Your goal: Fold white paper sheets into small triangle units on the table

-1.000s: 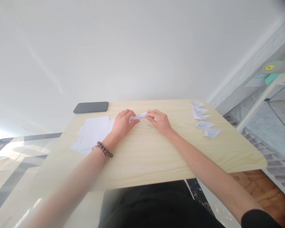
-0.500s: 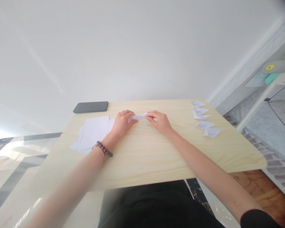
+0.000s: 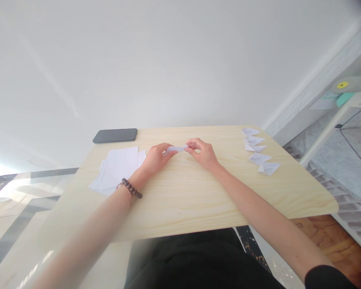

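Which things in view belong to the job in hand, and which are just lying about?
Likely the job's:
folded paper, held in left hand and right hand
white sheets, left
folded pieces, right

Apparently just lying about:
dark phone-like slab, far left corner

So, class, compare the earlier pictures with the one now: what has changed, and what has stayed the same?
The left hand has shifted slightly toward the person, and the folded paper it holds with the right hand looks more level. Neither has let go. The phone, loose sheets and folded pieces stayed put.
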Demonstrator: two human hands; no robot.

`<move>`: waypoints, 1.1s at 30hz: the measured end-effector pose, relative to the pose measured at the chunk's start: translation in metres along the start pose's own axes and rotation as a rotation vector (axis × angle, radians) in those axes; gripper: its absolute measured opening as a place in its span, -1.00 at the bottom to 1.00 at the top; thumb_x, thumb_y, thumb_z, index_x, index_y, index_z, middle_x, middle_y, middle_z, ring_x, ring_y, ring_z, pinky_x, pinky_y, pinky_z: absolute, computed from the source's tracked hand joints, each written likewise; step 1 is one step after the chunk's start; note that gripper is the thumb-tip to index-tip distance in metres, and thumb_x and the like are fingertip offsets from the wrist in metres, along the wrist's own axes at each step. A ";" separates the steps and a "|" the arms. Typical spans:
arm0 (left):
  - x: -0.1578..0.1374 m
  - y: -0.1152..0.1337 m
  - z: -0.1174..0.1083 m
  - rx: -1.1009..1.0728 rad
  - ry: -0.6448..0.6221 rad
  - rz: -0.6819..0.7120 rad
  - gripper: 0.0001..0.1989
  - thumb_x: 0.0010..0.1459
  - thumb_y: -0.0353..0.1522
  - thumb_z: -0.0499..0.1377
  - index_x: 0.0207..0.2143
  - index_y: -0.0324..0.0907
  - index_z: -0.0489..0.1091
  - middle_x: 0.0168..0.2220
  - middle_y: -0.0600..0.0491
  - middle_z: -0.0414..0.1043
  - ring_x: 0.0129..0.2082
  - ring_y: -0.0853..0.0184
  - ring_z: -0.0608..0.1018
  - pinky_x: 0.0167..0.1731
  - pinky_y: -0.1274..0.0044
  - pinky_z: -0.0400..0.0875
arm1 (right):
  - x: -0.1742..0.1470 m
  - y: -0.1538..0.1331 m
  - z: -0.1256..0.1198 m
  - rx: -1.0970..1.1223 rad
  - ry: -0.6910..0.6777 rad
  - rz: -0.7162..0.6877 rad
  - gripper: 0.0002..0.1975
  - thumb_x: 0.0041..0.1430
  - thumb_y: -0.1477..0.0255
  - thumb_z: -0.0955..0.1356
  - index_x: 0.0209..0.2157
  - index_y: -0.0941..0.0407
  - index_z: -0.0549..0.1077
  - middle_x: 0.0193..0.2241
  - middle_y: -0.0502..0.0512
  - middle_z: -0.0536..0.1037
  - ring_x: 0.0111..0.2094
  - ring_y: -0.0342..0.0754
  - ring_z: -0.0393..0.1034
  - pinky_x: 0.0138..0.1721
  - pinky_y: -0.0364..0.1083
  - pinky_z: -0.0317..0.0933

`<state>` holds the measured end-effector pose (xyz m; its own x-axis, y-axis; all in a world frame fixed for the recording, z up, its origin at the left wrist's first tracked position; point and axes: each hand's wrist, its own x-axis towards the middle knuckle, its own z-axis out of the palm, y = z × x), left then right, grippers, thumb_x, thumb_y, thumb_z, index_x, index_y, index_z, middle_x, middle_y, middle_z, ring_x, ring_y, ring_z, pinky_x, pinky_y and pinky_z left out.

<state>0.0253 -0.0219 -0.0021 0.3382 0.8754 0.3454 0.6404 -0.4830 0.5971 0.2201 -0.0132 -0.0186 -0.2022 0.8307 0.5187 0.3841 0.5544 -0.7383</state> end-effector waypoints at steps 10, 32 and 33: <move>-0.001 0.007 -0.002 -0.156 -0.048 -0.080 -0.64 0.07 -0.13 0.02 -0.24 -0.17 0.41 -0.31 0.08 0.46 -0.39 0.39 0.41 -0.38 0.58 0.22 | 0.000 -0.003 0.000 0.017 0.007 -0.069 -0.86 0.04 0.37 0.32 -0.42 0.10 0.50 -0.41 0.03 0.53 -0.37 -0.13 0.40 -0.31 -0.14 0.32; 0.003 0.001 -0.010 -0.574 -0.254 -0.467 -0.60 -0.12 -0.07 0.16 -0.37 -0.22 0.47 -0.55 0.07 0.37 -0.65 0.49 0.30 -0.73 0.66 0.06 | -0.003 -0.010 0.004 -0.064 -0.082 -0.292 -0.83 0.10 0.36 0.28 -0.36 0.09 0.49 -0.42 0.03 0.53 -0.40 -0.17 0.39 -0.36 -0.18 0.28; 0.004 0.000 -0.010 -0.559 -0.250 -0.456 -0.60 -0.11 -0.08 0.16 -0.38 -0.22 0.47 -0.55 0.07 0.37 -0.64 0.49 0.31 -0.72 0.66 0.08 | -0.003 -0.011 0.004 -0.061 -0.091 -0.286 -0.83 0.10 0.35 0.27 -0.37 0.09 0.48 -0.42 0.03 0.53 -0.39 -0.17 0.39 -0.35 -0.18 0.28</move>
<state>0.0201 -0.0190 0.0065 0.3124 0.9369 -0.1572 0.3321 0.0474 0.9421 0.2134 -0.0217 -0.0138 -0.3884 0.6443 0.6588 0.3529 0.7644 -0.5395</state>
